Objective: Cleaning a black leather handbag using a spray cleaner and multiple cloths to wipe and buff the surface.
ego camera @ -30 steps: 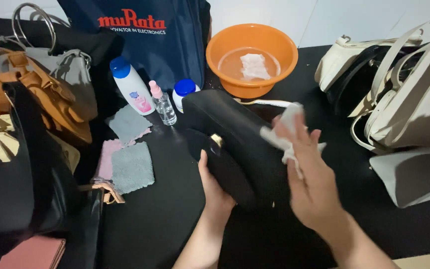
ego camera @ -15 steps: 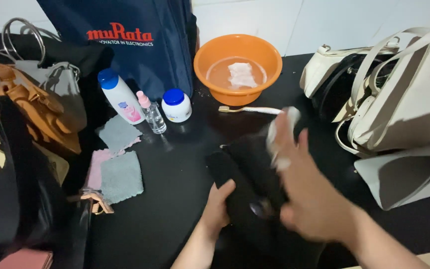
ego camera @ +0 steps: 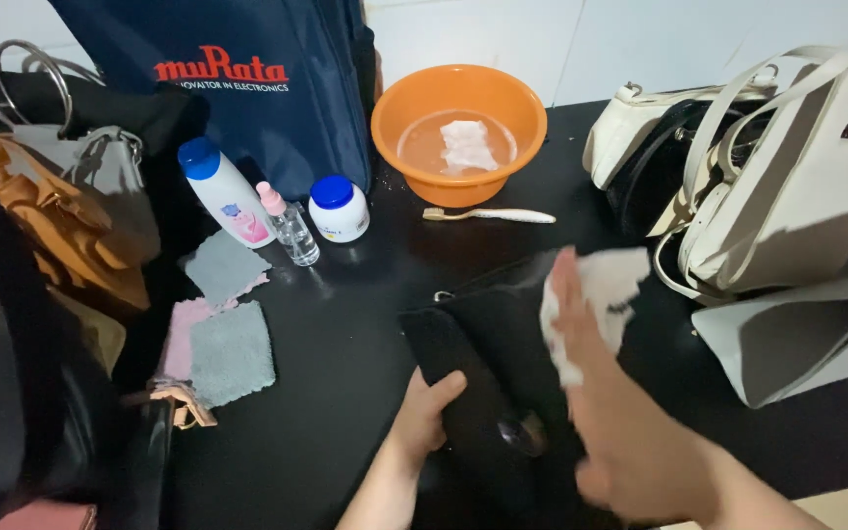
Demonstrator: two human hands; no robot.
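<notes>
A: What takes up the most room on the black table [ego camera: 345,344]?

B: At the far left stands a big navy tote bag [ego camera: 247,88]. On the right lies a pile of cream and grey handbags [ego camera: 797,196], and along the left edge are tan and black bags [ego camera: 41,294].

A: And the bag being handled?

B: A black bag [ego camera: 488,373] lies near the middle of the table, close to the person. The left hand [ego camera: 424,417] grips its left edge, fingers curled over the top and thumb out of sight. The right hand [ego camera: 620,422] is blurred, lying open and flat on the bag, with a white cloth [ego camera: 601,294] pressed under the fingers.

A: What is farther back?

B: An orange basin [ego camera: 458,132] with water and a white rag in it. Just in front of it lies a toothbrush [ego camera: 488,215].

A: Smaller items?

B: Left of the basin are a white bottle with a blue cap [ego camera: 223,191], a squat white jar [ego camera: 338,208] and a small clear spray bottle [ego camera: 290,224]. Nearer, grey and pink cloths [ego camera: 223,339] lie flat.
</notes>
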